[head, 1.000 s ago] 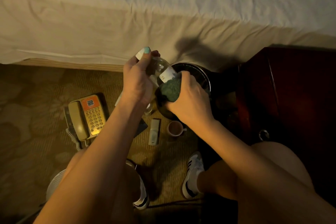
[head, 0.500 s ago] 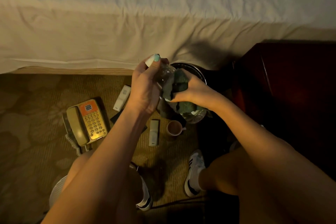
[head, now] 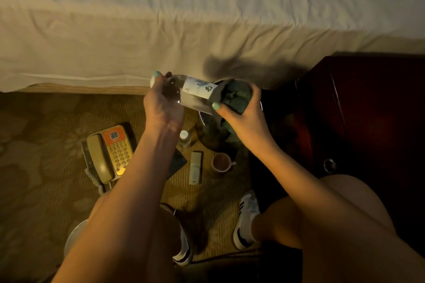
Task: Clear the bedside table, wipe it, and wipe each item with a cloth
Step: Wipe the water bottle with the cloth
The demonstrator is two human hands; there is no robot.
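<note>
Left hand (head: pixel 162 108) clamps bottle (head: pixel 195 93) at its neck, level, as anchor; right hand (head: pixel 243 117) grips cloth (head: pixel 236 96) wrapped over the base for wiping. Phone (head: pixel 110 151), remote (head: pixel 195 167) and cup (head: pixel 221 162) lie on floor (head: pixel 46 145), off desk (head: pixel 368 110).

White bed sheet (head: pixel 207 18) up top, patterned carpet (head: pixel 34 145) below, w/ striped sneaker (head: pixel 246 218).

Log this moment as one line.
step: wiping bottle | left hand: grips cap end | right hand: grips green cloth over base | bottle: held sideways above carpet
</note>
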